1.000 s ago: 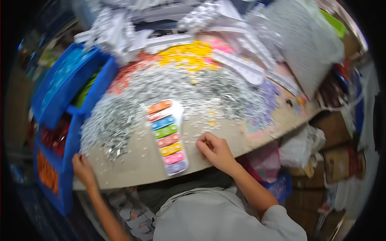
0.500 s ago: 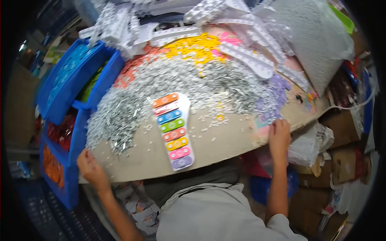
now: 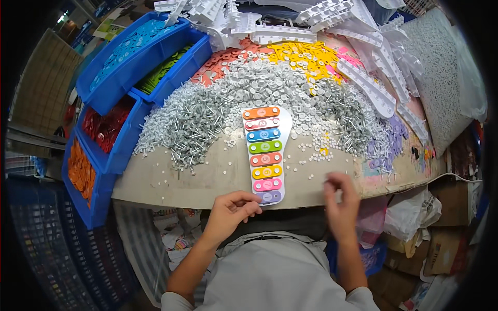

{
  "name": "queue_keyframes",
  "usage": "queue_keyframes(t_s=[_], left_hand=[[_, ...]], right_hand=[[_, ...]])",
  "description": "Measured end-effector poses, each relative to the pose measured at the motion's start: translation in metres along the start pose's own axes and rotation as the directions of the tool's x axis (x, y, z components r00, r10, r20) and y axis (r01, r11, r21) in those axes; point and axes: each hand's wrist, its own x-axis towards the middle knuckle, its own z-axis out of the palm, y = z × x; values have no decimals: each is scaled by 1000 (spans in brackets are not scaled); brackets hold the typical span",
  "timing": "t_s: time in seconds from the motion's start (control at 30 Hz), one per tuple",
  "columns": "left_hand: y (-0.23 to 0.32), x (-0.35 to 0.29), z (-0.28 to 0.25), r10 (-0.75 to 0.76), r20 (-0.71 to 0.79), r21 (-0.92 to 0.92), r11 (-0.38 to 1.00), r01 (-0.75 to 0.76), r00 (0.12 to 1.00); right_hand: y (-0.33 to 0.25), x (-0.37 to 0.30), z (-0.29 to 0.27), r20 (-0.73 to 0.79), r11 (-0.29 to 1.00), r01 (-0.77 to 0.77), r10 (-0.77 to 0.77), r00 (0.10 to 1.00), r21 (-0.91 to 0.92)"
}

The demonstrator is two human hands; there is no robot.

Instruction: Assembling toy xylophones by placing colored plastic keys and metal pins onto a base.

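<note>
A toy xylophone [image 3: 287, 127] with a white body and a row of coloured bars lies on the table, its narrow end towards me. At its near left corner, my left hand [image 3: 228, 215] has thumb and forefinger drawn together beside the purple bar [image 3: 271, 197]. Anything small between those fingertips is hidden from me. Right of the toy, my right hand [image 3: 342, 205] hovers by the table's near edge with bent fingers. Motion smears its fingertips, so I cannot make out what they hold. White round caps [image 3: 264, 85] and silver pins [image 3: 194, 137] are heaped behind the toy.
Blue bins [image 3: 116, 150] with blue, green, red and orange bars stand at the left. Beyond the heaps lie yellow bars [image 3: 303, 57] and white plastic bodies [image 3: 365, 88]. Purple bars [image 3: 391, 142] and a large sack [image 3: 438, 78] are at the right.
My left hand has come from the table's left edge to the toy's near end. The right hand has left the purple pieces and moved inward. The whole view has shifted and levelled.
</note>
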Motion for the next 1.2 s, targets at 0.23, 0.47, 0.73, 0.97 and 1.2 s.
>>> queue_keyframes(t_s=[0.23, 0.47, 0.73, 0.97, 1.2], left_hand=[[-13, 6, 3, 18, -9, -14, 1000, -18, 1000], [-12, 9, 7, 6, -31, -105, 994, -10, 999], [-11, 13, 6, 75, -59, 333, 941, -51, 995], [-9, 25, 15, -30, 82, 168, 986, 16, 996], [-32, 22, 21, 161, -78, 148, 978, -148, 984]], right_hand=[[-13, -15, 58, 135, 964, 208, -231, 964, 167], [-4, -14, 63, 194, 899, 438, -434, 880, 22], [-10, -11, 58, 368, 992, -28, -20, 930, 124], [2, 16, 44, 774, 791, -601, 306, 555, 118], [-2, 9, 56, 710, 847, -509, 265, 653, 152]])
